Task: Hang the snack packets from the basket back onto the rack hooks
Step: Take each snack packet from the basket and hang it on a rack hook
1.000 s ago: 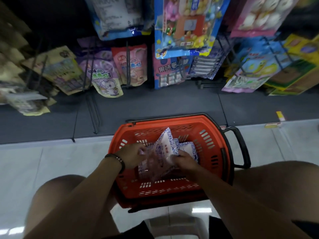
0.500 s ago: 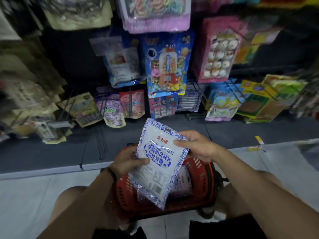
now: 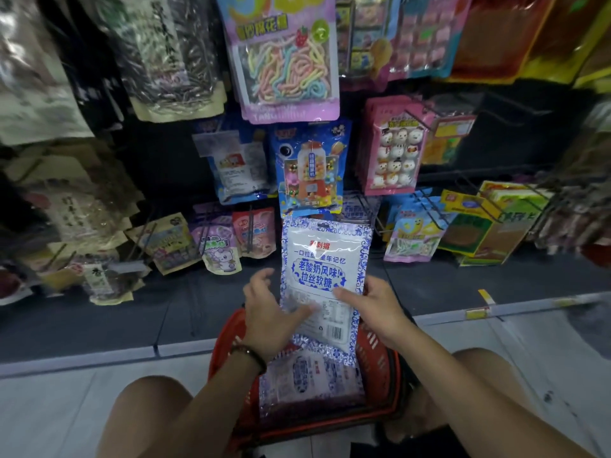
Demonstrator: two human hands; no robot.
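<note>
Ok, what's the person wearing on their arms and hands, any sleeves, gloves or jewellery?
No sleeves show on the left forearm or right forearm. The left hand and right hand are ungloved, with no rings I can make out. A dark beaded bracelet circles the left wrist; the right wrist carries nothing.

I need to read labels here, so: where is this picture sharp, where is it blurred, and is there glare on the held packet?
Head view, centre: the blue-and-white packet is sharp and readable, with faint glare streaks across its upper print. Head view, left hand: slightly motion-smeared. Head view, edges: the hanging bags at far left are blurred and bent by the wide lens.
</note>
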